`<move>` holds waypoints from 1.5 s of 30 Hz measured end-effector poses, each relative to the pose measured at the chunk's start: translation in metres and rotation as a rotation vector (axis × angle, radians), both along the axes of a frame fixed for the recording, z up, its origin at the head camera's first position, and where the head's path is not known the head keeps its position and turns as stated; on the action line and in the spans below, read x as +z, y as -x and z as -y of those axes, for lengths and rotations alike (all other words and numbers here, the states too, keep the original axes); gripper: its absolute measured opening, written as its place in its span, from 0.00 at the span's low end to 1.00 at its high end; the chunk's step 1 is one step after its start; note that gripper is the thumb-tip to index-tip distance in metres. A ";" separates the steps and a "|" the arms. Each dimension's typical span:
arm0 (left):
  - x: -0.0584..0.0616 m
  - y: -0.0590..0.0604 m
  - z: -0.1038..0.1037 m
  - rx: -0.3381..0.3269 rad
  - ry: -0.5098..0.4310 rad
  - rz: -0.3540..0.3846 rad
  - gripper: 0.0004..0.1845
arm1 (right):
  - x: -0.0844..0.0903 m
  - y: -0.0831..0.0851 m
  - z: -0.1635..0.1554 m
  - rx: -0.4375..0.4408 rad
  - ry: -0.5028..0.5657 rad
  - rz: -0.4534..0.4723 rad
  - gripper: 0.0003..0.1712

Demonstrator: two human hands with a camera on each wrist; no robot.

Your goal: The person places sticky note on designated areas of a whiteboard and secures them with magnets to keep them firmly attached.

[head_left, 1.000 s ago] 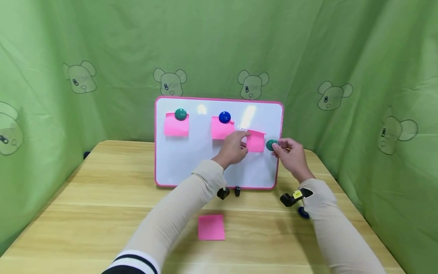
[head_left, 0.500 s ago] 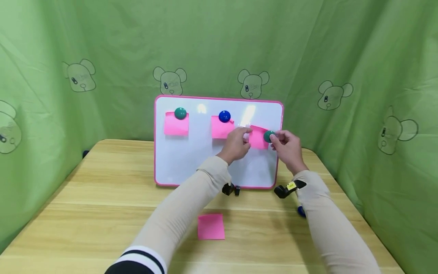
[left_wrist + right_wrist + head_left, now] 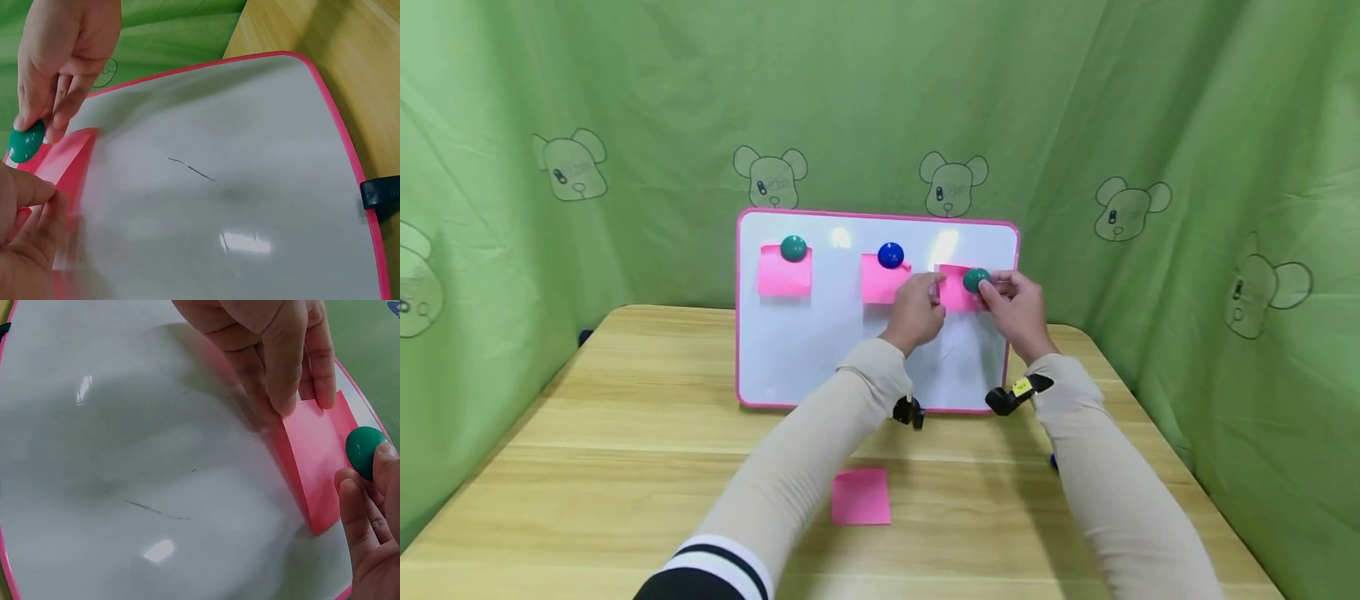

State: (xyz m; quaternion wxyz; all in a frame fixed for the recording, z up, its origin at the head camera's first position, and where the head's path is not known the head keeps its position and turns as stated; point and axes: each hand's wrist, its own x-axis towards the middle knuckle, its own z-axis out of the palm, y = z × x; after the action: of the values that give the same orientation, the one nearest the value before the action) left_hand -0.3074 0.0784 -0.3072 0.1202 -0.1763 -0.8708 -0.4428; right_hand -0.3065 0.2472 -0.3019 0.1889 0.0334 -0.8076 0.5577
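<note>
On the whiteboard [image 3: 820, 358], my left hand [image 3: 917, 313] pinches the left edge of a pink sticky note [image 3: 957, 298]. My right hand [image 3: 1019, 312] holds a round green magnet [image 3: 976, 280] between thumb and fingers, overlapping the note's upper right part. In the right wrist view the note [image 3: 315, 462] stands partly off the board, its lower corner bent outward. The left wrist view has the green magnet [image 3: 26, 142] close above the left fingertips. Two more pink notes hang to the left, one under a green magnet [image 3: 793, 248], the other under a blue magnet [image 3: 891, 255].
A pink sticky note [image 3: 861, 497] lies on the wooden table [image 3: 625, 467] in front of the board. Beside the right sleeve, a dark blue round thing [image 3: 1054, 462] is mostly hidden. Green curtains [image 3: 865, 92] surround the table.
My right hand has brought the green magnet left and up, from beside the note onto its upper right part. The note has risen on the board, with the left hand moving slightly along.
</note>
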 end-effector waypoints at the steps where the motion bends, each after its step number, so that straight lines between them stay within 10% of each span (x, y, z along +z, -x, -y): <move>1: 0.001 0.000 -0.001 0.002 0.007 0.000 0.28 | 0.001 0.001 0.001 -0.003 0.005 0.000 0.18; 28: 0.008 -0.002 -0.016 0.092 0.082 0.043 0.24 | 0.007 0.021 0.023 -0.173 0.166 0.034 0.16; 45: 0.007 0.000 -0.016 0.087 0.072 0.058 0.25 | 0.009 0.019 0.025 -0.210 -0.023 0.148 0.14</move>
State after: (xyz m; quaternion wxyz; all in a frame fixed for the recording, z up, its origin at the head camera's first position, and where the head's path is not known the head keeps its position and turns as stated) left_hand -0.3072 0.0945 -0.2998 0.1076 -0.1298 -0.8961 -0.4106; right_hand -0.3259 0.2226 -0.2934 0.1859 -0.0906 -0.8247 0.5264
